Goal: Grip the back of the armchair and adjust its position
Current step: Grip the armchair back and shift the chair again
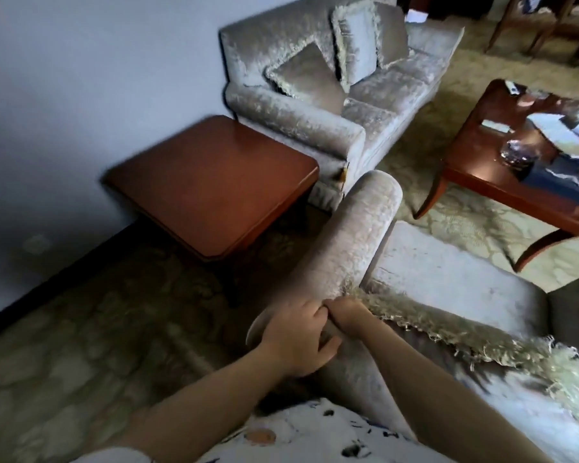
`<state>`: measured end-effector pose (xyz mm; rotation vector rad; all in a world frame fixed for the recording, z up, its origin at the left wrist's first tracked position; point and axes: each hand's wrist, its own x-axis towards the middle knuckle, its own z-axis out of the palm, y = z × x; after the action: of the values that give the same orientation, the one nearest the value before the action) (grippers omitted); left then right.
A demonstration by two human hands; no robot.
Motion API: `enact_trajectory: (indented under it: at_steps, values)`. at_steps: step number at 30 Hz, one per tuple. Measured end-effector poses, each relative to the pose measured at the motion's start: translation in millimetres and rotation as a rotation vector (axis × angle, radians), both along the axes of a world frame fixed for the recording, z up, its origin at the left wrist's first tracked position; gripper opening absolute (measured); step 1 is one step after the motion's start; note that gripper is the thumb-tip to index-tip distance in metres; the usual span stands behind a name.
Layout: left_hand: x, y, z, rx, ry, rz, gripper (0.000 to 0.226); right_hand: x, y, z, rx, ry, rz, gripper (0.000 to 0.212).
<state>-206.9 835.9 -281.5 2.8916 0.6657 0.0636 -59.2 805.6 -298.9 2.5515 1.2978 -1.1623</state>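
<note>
armchair [425, 272]: lower right of view, seat facing the coffee table [502, 182]; rolled armrest [355, 235] runs long axis from the hands toward the sofa [331, 105]
left hand [295, 339]: fingers curled, gripping the near end of the armrest
right hand [350, 317]: closed on the same spot, touching the left hand, beside a fringed cushion [482, 335]
obstacles: wooden side table [214, 182] just left of the armrest, sofa corner just beyond its far end
floor: patterned carpet [97, 329]
</note>
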Motion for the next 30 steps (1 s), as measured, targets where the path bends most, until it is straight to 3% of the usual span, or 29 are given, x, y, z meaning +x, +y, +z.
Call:
enact_trajectory:
  at_steps: [12,25,30]
  values:
    - [16,32,13,-0.023,-0.017,-0.03,0.061,30,30,-5,0.052,-0.068,0.164,0.038]
    - [15,32,7,-0.031,-0.011,-0.002,0.062,32,25,-16,0.102,-0.02,0.093,0.037]
    - [23,39,12,-0.019,-0.005,0.001,0.066,35,31,-3,0.102,0.047,-0.046,0.039]
